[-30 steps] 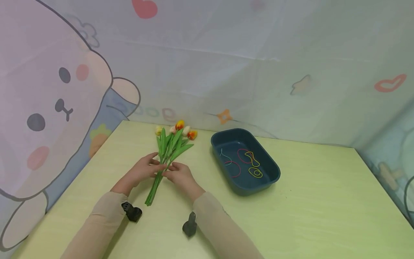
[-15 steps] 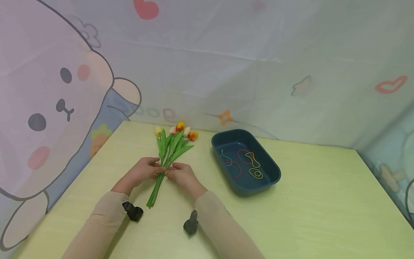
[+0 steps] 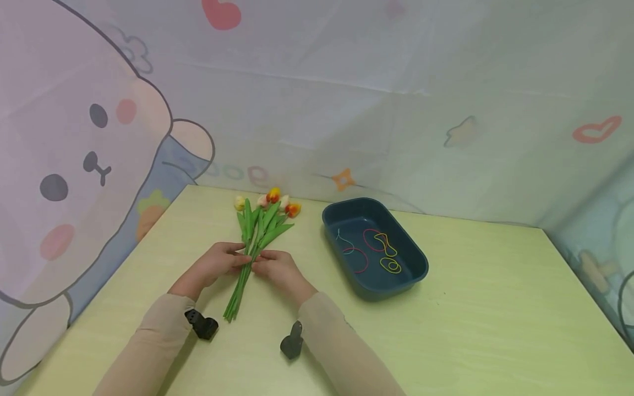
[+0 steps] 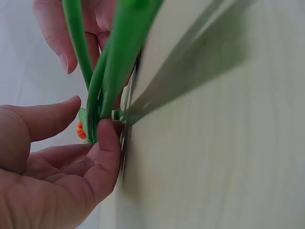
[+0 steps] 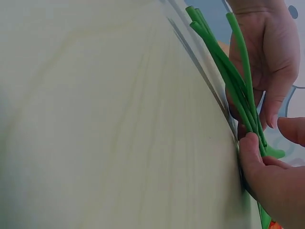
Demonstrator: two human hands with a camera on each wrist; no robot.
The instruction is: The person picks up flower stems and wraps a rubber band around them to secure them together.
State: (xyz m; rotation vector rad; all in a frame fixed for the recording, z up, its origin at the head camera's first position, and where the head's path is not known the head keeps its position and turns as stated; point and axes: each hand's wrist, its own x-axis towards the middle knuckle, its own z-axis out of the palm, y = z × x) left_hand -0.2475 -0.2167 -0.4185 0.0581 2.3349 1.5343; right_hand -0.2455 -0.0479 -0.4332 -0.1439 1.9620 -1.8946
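Note:
In the head view a bunch of tulips point(image 3: 240, 291) lies on the table, stems toward me and several yellow, pale and orange-red blooms at the far end. From the left, my left hand point(image 3: 218, 267) holds the stems just below the leaves. My right hand point(image 3: 282, 273) holds the same spot from the right. The left wrist view shows left fingers curled against the green stems point(image 4: 97, 102), the thumb raised apart from them. In the right wrist view the right fingertips bend around the stems point(image 5: 238, 90), close to the tabletop; that thumb also stands apart.
A dark blue bin point(image 3: 364, 212) stands right of the flowers. Inside it lie several rubber bands, among them a yellow one point(image 3: 388, 246) pinched at its waist, plus red and green ones. A printed cloth point(image 3: 317, 110) hangs behind the table point(image 3: 485, 308).
Both hands and the tulips have shifted slightly toward me. The left fingers have come down a little along the stems, while the bin stays where it was.

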